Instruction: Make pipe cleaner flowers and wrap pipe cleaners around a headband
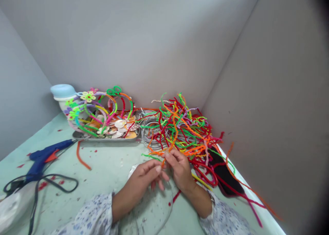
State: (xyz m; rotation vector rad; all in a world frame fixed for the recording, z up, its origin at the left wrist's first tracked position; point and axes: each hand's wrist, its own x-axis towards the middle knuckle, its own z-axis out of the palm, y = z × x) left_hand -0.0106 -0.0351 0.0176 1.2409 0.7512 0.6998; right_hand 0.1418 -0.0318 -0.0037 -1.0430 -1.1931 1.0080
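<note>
You are pinching a fuzzy orange pipe cleaner in the grip of both left hand and right hand, above the desk; beyond, a metal tray is holding seashells beneath fuzzy, arched headbands.

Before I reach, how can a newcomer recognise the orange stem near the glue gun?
On the pale green table, find the metal tray of shells. Near its front left corner, beside the tip of the blue glue gun, lies one curved orange stem, separate from the multicoloured heap.
</note>
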